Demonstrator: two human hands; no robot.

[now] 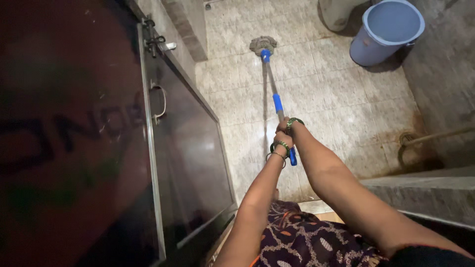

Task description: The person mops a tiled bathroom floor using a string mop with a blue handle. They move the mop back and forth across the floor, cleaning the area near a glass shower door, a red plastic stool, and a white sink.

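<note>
Both hands, left hand below right hand, fingers wrapped round the mop handle; press the mop head flat, short of the bucket.

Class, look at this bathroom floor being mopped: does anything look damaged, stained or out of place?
Yes. A rusty brown stain marks the floor tiles near the coiled pipe by the right wall. The mop and blue bucket look ordinary and upright.
</note>
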